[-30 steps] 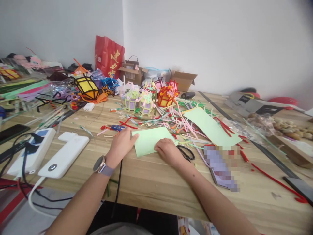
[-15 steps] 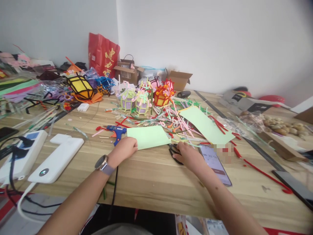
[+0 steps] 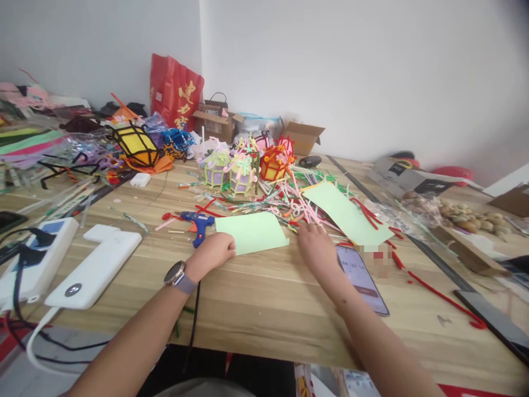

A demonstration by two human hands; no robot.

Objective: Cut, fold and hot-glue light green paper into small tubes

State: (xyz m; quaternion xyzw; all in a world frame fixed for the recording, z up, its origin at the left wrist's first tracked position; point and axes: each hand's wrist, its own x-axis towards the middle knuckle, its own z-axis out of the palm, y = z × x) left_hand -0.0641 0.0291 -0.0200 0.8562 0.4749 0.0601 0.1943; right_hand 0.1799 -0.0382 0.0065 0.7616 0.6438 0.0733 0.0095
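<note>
The left hand pinched a pale green, four-sided paper sheet, lying rightward of that grip and best steadied lightly; whether the right hand grasped anything was hidden.

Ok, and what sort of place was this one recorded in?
Probably a small craft workspace: a wooden table bears little lanterns, a blue glue gun and a scatter of cut coloured stems against a plain wall.

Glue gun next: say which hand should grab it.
Left, probably: the left hand is beside the glue gun, though touching the green paper; the right hand is across that paper.
</note>
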